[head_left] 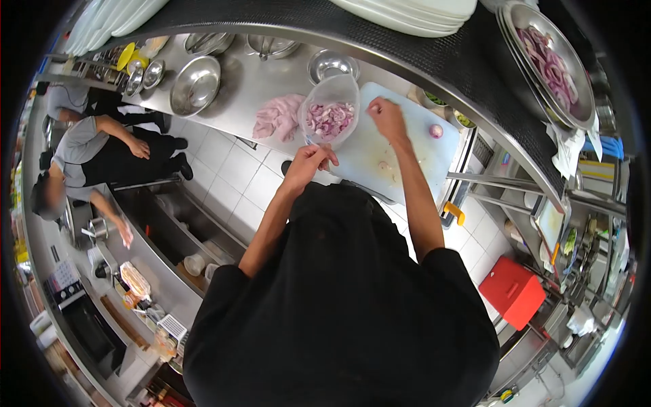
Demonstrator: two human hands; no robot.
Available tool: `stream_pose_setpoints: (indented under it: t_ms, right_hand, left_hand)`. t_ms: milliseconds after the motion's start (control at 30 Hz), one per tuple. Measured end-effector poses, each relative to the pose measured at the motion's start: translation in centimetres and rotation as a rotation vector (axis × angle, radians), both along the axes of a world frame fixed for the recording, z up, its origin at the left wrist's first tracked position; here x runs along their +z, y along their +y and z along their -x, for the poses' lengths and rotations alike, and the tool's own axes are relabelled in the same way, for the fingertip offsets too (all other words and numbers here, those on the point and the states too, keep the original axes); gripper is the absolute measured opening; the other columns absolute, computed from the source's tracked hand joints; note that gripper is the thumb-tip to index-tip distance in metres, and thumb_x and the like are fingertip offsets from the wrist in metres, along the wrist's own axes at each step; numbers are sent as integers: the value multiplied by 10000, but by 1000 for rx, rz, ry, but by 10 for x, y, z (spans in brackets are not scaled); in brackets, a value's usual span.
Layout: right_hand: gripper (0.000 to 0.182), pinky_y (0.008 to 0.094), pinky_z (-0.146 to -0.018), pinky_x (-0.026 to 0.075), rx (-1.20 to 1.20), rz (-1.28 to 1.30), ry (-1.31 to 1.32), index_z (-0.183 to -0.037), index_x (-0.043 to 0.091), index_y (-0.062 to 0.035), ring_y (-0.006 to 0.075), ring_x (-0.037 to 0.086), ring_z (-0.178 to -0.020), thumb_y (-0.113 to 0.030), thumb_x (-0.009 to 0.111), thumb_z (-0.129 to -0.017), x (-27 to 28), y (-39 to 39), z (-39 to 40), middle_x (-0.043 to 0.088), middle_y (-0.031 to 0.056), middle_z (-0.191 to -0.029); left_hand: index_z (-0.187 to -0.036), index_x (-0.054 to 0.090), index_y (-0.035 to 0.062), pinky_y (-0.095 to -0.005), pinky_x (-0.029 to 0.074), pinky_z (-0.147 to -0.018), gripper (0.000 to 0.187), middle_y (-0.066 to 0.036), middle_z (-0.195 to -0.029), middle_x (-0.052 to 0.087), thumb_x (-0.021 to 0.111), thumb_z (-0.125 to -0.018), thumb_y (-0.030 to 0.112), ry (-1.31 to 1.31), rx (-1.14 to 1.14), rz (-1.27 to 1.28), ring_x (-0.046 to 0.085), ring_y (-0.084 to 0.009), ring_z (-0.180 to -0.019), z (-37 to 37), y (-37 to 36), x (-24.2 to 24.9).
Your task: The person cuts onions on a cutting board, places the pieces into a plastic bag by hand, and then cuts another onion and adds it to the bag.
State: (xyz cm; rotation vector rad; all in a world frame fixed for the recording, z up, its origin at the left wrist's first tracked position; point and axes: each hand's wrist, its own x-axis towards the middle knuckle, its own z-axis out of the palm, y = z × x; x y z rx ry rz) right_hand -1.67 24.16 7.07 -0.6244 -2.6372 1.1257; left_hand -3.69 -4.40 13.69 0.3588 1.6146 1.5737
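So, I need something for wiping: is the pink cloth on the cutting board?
No, the pink cloth lies on the metal counter, apart from the cutting board.

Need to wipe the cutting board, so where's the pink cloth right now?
In the head view, the crumpled pink cloth lies on the steel counter to the left, between the translucent container of chopped red onion and the large metal bowl.

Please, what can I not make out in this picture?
All in the head view:
Right hand: curled fingers hide whether it holds anything.
Left hand: too small to tell its grip.
Container: chopped onion covers its bottom.
Green food: partly behind the shelf.
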Motion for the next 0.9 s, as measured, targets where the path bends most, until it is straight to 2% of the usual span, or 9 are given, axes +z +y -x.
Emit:
stream_pose_setpoints:
  t_ms: [133,200,300,400,500,567,633,733,900]
  right_hand:
    - [150,351,-734,547,-20,-18,301,-992,724,-49,243,699,-779,-158,740,-890,119,-15,11,723,131,-873]
    - [169,349,-747,556,124,63,293,-1014,723,-53,251,703,-806,-157,751,-883,117,-25,30,725,129,-936]
    - [185,360,-757,564,376,-291,341,-1017,718,-49,268,707,-839,-158,762,-874,113,-48,35,717,126,-985]
    - [175,379,-760,566,235,-57,302,-1001,716,-47,296,706,-848,-154,758,-870,115,-40,24,711,123,-1002]
    - [152,411,-757,553,54,-66,321,-919,703,-23,336,702,-850,-173,694,-895,95,-10,-24,696,147,-942]
    - [186,416,-749,548,-33,-53,16,-887,707,-13,342,703,-865,-198,718,-869,71,3,-74,703,181,-939]
    - [222,444,-791,550,-55,-2,-309,-955,707,-26,370,696,-911,-222,725,-853,18,10,-127,713,198,-976]
    - [324,505,-872,543,-155,12,-485,-1105,663,-23,437,677,-964,-237,705,-865,-37,-11,-182,710,245,-1027]
    - [408,517,-897,534,-292,74,-413,-1140,630,27,467,668,-1003,-256,716,-859,-47,-46,-172,691,296,-1030]
  left_hand:
    - [-810,710,47,-259,400,-702,410,-13,-821,699,520,-1055,316,-18,14,0,503,-78,-721,-3,9,8]
    - [-809,709,50,-259,401,-704,411,-12,-823,700,522,-1056,319,-20,2,-7,502,-78,-720,-3,12,4]
    - [-813,712,52,-258,403,-708,414,-14,-826,701,519,-1059,323,-20,-7,-11,503,-77,-727,-3,17,6]
    - [-792,708,36,-261,389,-671,419,-4,-779,670,538,-1052,316,8,18,-20,470,-72,-689,-4,18,7]
    - [-813,714,31,-257,389,-677,420,-6,-794,678,539,-1055,326,44,34,13,469,-70,-702,-6,9,-1]
    - [-830,718,31,-252,390,-684,421,-9,-808,686,535,-1059,334,65,36,36,471,-69,-715,-4,5,-3]
    - [-833,719,28,-247,384,-673,424,-7,-795,677,537,-1060,336,72,48,49,462,-67,-709,-7,2,-1]
    - [-837,719,23,-241,379,-662,432,-6,-788,669,534,-1062,342,60,35,41,461,-63,-706,-8,1,1]
    - [-834,715,18,-244,386,-661,443,-5,-789,664,531,-1063,350,70,14,63,467,-63,-704,-12,8,2]
